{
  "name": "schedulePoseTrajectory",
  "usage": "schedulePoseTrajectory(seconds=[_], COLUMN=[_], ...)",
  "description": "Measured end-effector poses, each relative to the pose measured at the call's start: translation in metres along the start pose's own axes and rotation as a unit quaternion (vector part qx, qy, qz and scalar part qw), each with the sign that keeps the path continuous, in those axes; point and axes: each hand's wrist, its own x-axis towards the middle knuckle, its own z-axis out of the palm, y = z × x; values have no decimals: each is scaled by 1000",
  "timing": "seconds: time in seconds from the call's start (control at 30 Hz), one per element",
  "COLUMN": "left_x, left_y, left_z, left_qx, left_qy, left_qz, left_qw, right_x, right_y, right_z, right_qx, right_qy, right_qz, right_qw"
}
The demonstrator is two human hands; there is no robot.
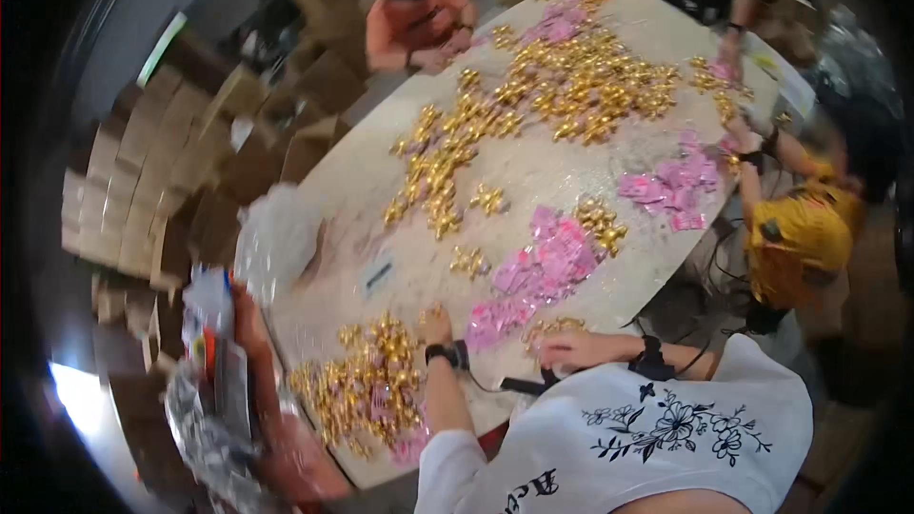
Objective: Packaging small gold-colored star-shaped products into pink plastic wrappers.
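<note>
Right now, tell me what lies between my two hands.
In the head view, pink packets lie between the left hand and right hand, with gold pieces by the right.

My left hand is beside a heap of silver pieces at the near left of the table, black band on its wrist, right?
The colour is wrong: the head view shows your left hand beside a heap of gold pieces, not silver, at the near left of the table, black band on its wrist.

gold pieces (595,76): glossy, metallic-looking | pink packets (557,257): shiny plastic | boxes (133,152): matt cardboard | shirt (581,457): matt cloth
</note>
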Motion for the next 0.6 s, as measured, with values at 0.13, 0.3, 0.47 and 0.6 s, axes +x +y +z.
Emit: schedulePoseTrajectory(seconds=[0.13,0.3,0.47,0.6], left_x=[-9,15,-8,-23], left_y=[-123,62,43,-4], left_z=[112,-5,31,59], left_qx=[-111,-167,-153,-463], left_qy=[-33,93,198,-16], left_qz=[-52,-148,-293,-254], left_qw=[992,970,923,849], right_x=[0,-13,-9,-14], right_y=[-39,2,10,1], right_z=[12,-9,-12,0], right_qx=[16,13,54,176], right_qy=[-133,-34,-68,9], right_qz=[-5,-19,60,124], right_qw=[991,999,994,976])
